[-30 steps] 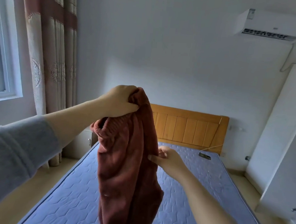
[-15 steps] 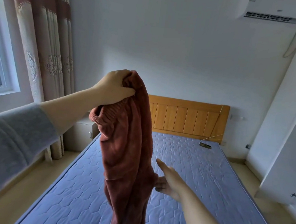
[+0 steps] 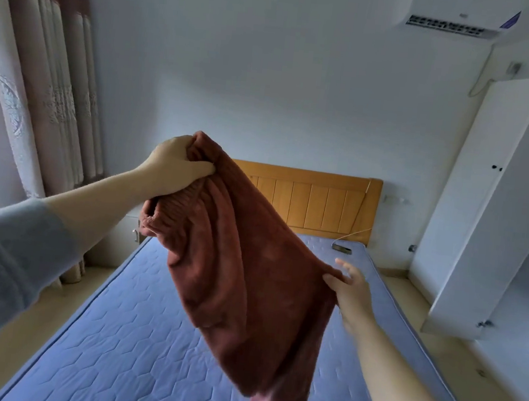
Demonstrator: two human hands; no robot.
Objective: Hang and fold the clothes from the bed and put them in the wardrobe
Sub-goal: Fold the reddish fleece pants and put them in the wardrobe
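At centre frame the left hand (image 3: 176, 166) is gripping the ribbed waistband of the rust-brown fleece trousers (image 3: 242, 279) in a closed fist, holding them in the air above the blue quilted mattress (image 3: 107, 346). Lower right of centre, the right hand (image 3: 350, 289) is pinching the fabric's edge under its thumb, its blurred fingers spreading behind, so the cloth is stretching slantwise between them. The white wardrobe door (image 3: 482, 205) is standing ajar at the right edge

brown garment (image 3: 241, 295) cut off at the bottom edge, right hand (image 3: 350, 289) with blurred fingertips, small dark object (image 3: 342, 248) on mattress (image 3: 147, 334) unidentifiable
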